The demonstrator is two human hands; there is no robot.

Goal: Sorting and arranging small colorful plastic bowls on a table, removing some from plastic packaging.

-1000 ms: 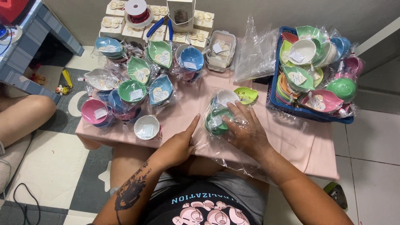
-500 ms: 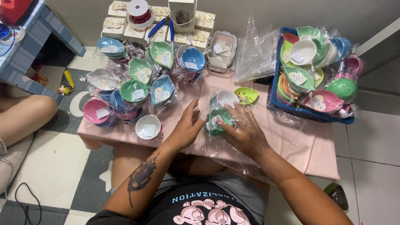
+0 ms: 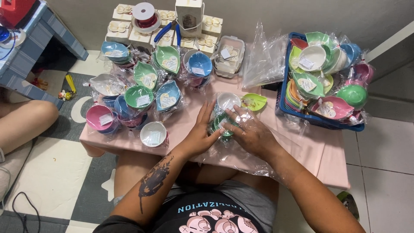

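Left hand: fingers spread flat, pressing the near-left side of a small stack of bowls. Right hand: fingers curled over the clear plastic wrap, closing it around the same stack at table centre; neither hand lifts anything.
Stack: white bowl on top, green beneath, partly sheathed in film.
Done, by the look of it: a cluster of wrapped bowl sets, labelled, on the left half of the pink table; one wrapped white bowl near the left edge.
Left, by the look of it: loose bowls heaped in the blue basket at far right; a green leaf dish just beside the stack; spare clear bags at far centre.
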